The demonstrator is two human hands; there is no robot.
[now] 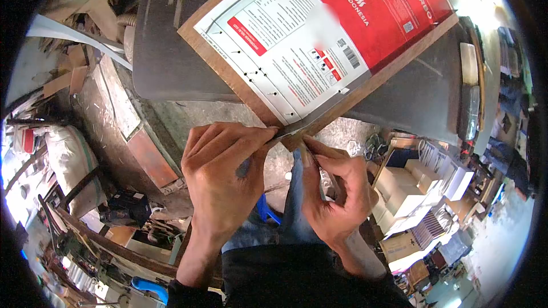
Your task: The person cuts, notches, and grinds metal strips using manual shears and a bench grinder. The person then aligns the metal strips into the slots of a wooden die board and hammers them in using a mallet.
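A red and white printed sheet (297, 74) with "S3 INDONESIA" on it lies on a brown board (394, 60). Several small black dots and marks show on the sheet's white part. At the board's near corner, my left hand (222, 168) is closed, its thumb and fingertips pinching the edge by a thin dark strip (334, 102). Just to the right, my right hand (339, 185) also pinches, with thumb and forefinger on the brown corner. Exactly which layer each hand grips is partly hidden by the fingers.
Beneath the board is a dark, scratched tabletop (171, 51). Cardboard boxes (405, 188) stand at the right, with stacked items behind. A white sack (71, 159) and a wooden rail (114, 245) are at the left. My jeans-clad legs (297, 217) are below my hands.
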